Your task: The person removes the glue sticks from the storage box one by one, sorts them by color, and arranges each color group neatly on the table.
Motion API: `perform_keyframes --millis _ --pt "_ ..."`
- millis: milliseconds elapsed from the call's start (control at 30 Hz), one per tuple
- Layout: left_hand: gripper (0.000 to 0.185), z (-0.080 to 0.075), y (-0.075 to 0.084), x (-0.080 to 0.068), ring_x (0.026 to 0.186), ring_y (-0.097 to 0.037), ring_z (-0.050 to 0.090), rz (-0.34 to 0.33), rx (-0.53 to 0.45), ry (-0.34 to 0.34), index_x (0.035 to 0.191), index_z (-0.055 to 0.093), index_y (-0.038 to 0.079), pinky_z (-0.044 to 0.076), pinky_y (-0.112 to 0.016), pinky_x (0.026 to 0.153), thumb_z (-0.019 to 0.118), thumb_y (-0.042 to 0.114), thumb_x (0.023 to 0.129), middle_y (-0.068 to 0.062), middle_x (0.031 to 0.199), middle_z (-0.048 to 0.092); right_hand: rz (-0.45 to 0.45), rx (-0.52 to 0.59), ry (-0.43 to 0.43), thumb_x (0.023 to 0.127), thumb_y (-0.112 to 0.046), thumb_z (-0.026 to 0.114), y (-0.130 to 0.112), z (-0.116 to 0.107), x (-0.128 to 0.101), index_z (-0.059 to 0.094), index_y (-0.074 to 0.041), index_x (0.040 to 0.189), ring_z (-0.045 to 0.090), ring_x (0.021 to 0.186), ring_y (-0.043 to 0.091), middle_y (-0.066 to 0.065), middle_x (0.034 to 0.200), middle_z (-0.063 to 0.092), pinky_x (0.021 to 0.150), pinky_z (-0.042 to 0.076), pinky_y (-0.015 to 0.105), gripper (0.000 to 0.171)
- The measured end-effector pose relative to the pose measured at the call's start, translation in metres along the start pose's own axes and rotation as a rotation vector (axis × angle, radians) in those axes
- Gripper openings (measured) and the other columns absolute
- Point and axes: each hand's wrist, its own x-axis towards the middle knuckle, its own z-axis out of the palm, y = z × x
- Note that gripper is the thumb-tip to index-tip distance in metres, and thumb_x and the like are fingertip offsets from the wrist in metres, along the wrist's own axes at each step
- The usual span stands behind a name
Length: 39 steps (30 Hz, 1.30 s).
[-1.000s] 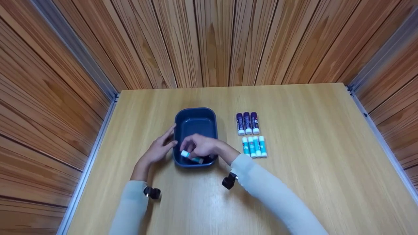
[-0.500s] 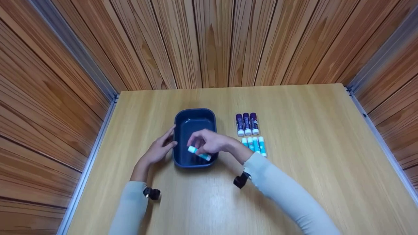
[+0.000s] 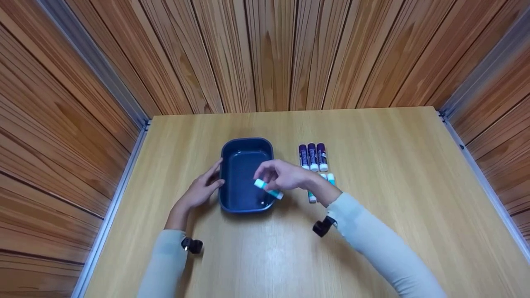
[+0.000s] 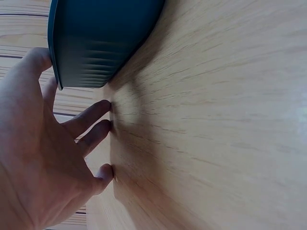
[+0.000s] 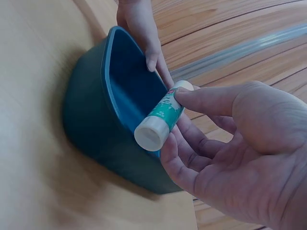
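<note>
Over the bare blue tub point(image 3: 244, 165), right hand point(image 3: 285, 176) grip pinching a teal glue stick point(image 3: 268, 189); left hand point(image 3: 201, 190) spread on its rim.

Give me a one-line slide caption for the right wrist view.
Right hand pinches a teal glue stick above the dark blue tub's rim; left hand steadies the far side.

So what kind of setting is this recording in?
Probably a staged recording booth, not a home: a bare wooden table boxed in by wood-panelled walls, with glue sticks in neat rows beside a blue tub.
</note>
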Motion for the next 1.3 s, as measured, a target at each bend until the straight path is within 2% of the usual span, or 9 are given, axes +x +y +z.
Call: perform_keyframes --millis 133,367,467,667,1100,1300 --pt "0.072 0.000 0.001 -0.001 0.175 -0.045 0.028 -0.009 0.000 0.003 0.181 0.018 0.043 0.022 -0.073 0.140 0.054 0.041 0.119 -0.017 0.186 0.033 0.030 0.011 0.025 0.107 -0.007 0.073 0.008 -0.007 -0.008 0.070 -0.012 0.145 0.062 0.113 0.026 0.011 0.127 0.068 0.094 0.057 0.032 0.038" --pt "0.072 0.001 0.000 0.001 0.173 -0.047 0.033 0.020 -0.002 0.020 0.181 0.022 0.036 0.023 -0.072 0.141 0.057 0.036 0.118 -0.022 0.183 0.038 0.008 0.031 0.061 0.105 -0.003 0.074 0.028 -0.021 -0.022 0.071 -0.006 0.144 0.064 0.115 0.027 0.016 0.130 0.069 0.096 0.055 0.033 0.039" --pt "0.072 0.002 -0.001 0.001 0.173 -0.046 0.033 0.011 -0.008 0.022 0.181 0.022 0.038 0.023 -0.071 0.141 0.057 0.036 0.119 -0.021 0.184 0.037 0.004 0.014 0.078 0.105 -0.004 0.074 0.037 -0.027 -0.029 0.071 -0.007 0.142 0.065 0.115 0.028 0.018 0.131 0.070 0.095 0.056 0.032 0.038" --pt "0.071 0.001 0.000 0.000 0.175 -0.046 0.029 0.000 -0.012 0.008 0.181 0.019 0.041 0.023 -0.072 0.140 0.054 0.037 0.120 -0.019 0.186 0.032 0.008 0.016 0.108 0.105 -0.003 0.073 0.054 -0.040 -0.042 0.068 0.000 0.144 0.065 0.113 0.027 0.021 0.129 0.068 0.094 0.057 0.030 0.039" --pt "0.071 0.000 0.001 -0.001 0.175 -0.047 0.029 0.020 -0.009 -0.002 0.182 0.018 0.039 0.023 -0.073 0.140 0.053 0.035 0.120 -0.019 0.186 0.032 0.083 0.040 0.174 0.106 0.001 0.068 0.090 -0.064 -0.074 0.066 -0.004 0.146 0.058 0.120 0.029 0.020 0.136 0.062 0.098 0.053 0.032 0.040" --pt "0.070 0.001 0.002 -0.001 0.174 -0.047 0.030 0.003 -0.001 0.004 0.181 0.020 0.040 0.024 -0.072 0.140 0.054 0.037 0.120 -0.020 0.186 0.032 0.129 0.045 0.219 0.105 -0.001 0.068 0.102 -0.074 -0.087 0.067 -0.006 0.146 0.056 0.116 0.028 0.019 0.131 0.062 0.089 0.054 0.031 0.041"
